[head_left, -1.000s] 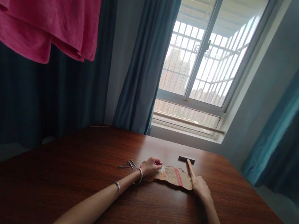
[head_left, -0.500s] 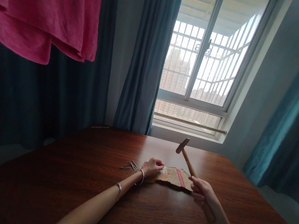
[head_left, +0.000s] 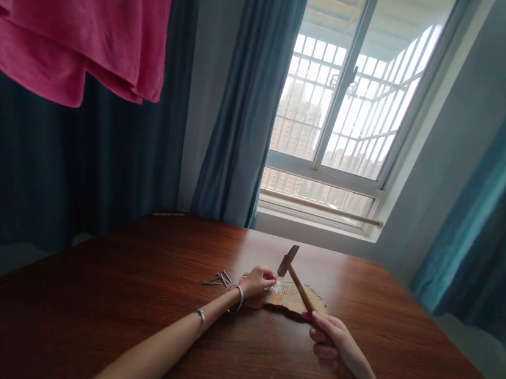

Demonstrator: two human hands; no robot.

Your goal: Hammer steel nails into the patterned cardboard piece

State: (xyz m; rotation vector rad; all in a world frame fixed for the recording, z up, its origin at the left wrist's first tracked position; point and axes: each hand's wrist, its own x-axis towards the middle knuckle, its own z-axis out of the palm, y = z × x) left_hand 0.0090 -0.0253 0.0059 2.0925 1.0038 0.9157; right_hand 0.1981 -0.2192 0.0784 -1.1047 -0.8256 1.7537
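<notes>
My right hand (head_left: 331,340) is wrapped round the wooden handle of a hammer (head_left: 302,294). Its metal head is tilted just above and right of my left fingertips. My left hand (head_left: 260,282) rests at the left part of a tan, dotted board (head_left: 290,297), its fingers pinched round what looks like a thin nail, mostly hidden by the fingers. The board has a ragged, dark front edge and lies flat; the hammer handle and my right hand cover its right part. Several loose metal nails (head_left: 218,279) lie left of my left hand.
Everything lies on a brown wooden table (head_left: 129,297). Behind it are a barred window (head_left: 337,101) and a blue curtain (head_left: 245,102). A pink cloth (head_left: 80,21) hangs at upper left, and another curtain (head_left: 486,200) hangs at right.
The hammer has come down and to the left, its head now close to my left fingertips. My right hand moved left with it; the left hand stayed put.
</notes>
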